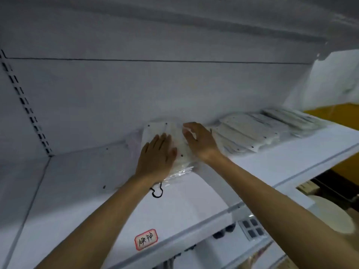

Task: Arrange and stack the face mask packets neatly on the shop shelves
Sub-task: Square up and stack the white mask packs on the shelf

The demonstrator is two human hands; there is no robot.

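Two bare hands are seen: the left hand (157, 152) and the right hand (200, 141). One stack of mask packets (180, 152) is counted under them, and a row of overlapping packets (258, 131) at two o'clock cannot be counted exactly. One handwritten label (146, 239) is seen at six o'clock on one white shelf (194, 200).

Both hands (157, 152) (200, 141) press mask packets (181, 150) on the shelf (194, 200).

A red-bordered sticker (146, 239) on the shelf (194, 206) bears handwritten Chinese characters.
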